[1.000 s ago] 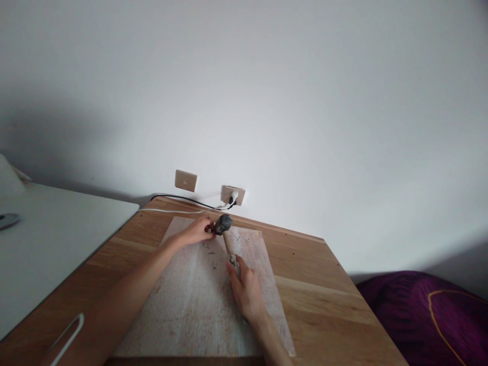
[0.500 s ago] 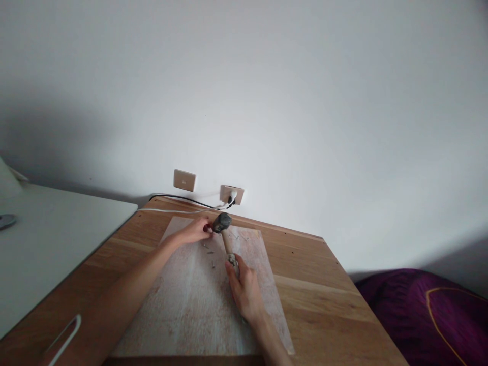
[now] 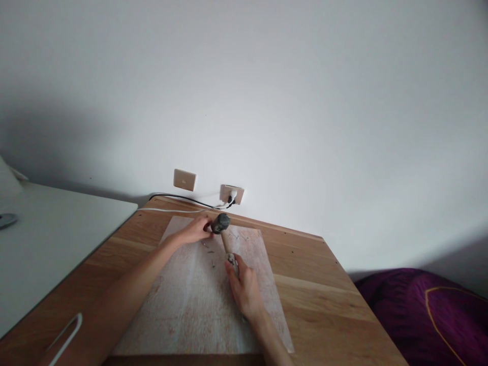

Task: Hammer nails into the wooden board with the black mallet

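My right hand is wrapped round the handle of a hammer with a dark, blunt head and a pale wooden shaft. The hammer's head is over the far part of a whitish, worn board. Close to the left of the head is my left hand, its fingers curled in a pinch. What those fingers hold, if anything, is hidden. On the board between my hands lie several loose nails. More thin nails show at the board's far right, beyond the hammer's shaft.
The board rests on a wooden tabletop against a white wall. A socket with a plug and cables sit at the back edge. To the left is a white table; a purple cloth-covered thing lies to the right.
The hammer's head has shifted slightly down and to the left, nearer my left fingers. Both hands are otherwise in nearly the same place.
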The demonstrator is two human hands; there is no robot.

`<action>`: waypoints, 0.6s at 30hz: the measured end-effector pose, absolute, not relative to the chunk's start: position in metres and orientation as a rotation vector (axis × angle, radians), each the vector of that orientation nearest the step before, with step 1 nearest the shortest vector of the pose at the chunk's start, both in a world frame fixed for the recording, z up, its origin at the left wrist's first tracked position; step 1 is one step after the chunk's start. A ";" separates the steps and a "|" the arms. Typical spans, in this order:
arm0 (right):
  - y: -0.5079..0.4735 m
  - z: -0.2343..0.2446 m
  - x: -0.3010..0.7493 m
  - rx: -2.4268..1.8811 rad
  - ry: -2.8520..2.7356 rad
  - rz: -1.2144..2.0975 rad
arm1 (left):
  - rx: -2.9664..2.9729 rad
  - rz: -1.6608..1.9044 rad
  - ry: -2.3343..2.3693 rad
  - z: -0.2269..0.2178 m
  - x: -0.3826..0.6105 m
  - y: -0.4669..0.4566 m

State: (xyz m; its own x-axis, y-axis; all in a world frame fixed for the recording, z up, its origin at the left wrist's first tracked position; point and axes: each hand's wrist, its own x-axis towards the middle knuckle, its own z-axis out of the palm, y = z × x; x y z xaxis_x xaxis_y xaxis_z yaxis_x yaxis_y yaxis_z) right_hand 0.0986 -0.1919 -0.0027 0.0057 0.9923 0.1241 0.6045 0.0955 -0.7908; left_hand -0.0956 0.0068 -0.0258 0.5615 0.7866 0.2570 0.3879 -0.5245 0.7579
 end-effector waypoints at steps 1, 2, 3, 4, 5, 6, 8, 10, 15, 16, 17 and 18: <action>-0.192 -0.002 0.099 -1.587 -1.666 0.718 | 2.152 0.793 0.953 -0.028 -0.096 0.008; -0.192 -0.002 0.099 -1.587 -1.655 0.725 | 2.156 0.803 0.961 -0.030 -0.095 0.008; -0.192 -0.002 0.099 -1.586 -1.649 0.726 | 2.154 0.813 0.959 -0.032 -0.095 0.009; -0.192 -0.002 0.099 -1.583 -1.648 0.724 | 2.156 0.819 0.953 -0.034 -0.095 0.010; -0.191 -0.003 0.099 -1.581 -1.652 0.718 | 2.162 0.818 0.943 -0.035 -0.095 0.010; -0.191 -0.003 0.099 -1.580 -1.657 0.713 | 2.169 0.820 0.934 -0.036 -0.095 0.011; -0.191 -0.004 0.099 -1.590 -1.664 0.699 | 2.174 0.823 0.920 -0.036 -0.095 0.012; -0.191 -0.005 0.099 -1.607 -1.663 0.692 | 2.169 0.825 0.911 -0.035 -0.096 0.012; -0.192 -0.004 0.099 -1.578 -1.654 0.702 | 2.199 0.799 0.885 -0.030 -0.097 0.013; -0.192 -0.004 0.099 -1.571 -1.653 0.704 | 2.204 0.782 0.880 -0.029 -0.097 0.012; -0.192 -0.003 0.099 -1.567 -1.652 0.707 | 2.206 0.765 0.881 -0.028 -0.097 0.012; -0.193 -0.003 0.099 -1.566 -1.649 0.708 | 2.208 0.752 0.890 -0.028 -0.097 0.011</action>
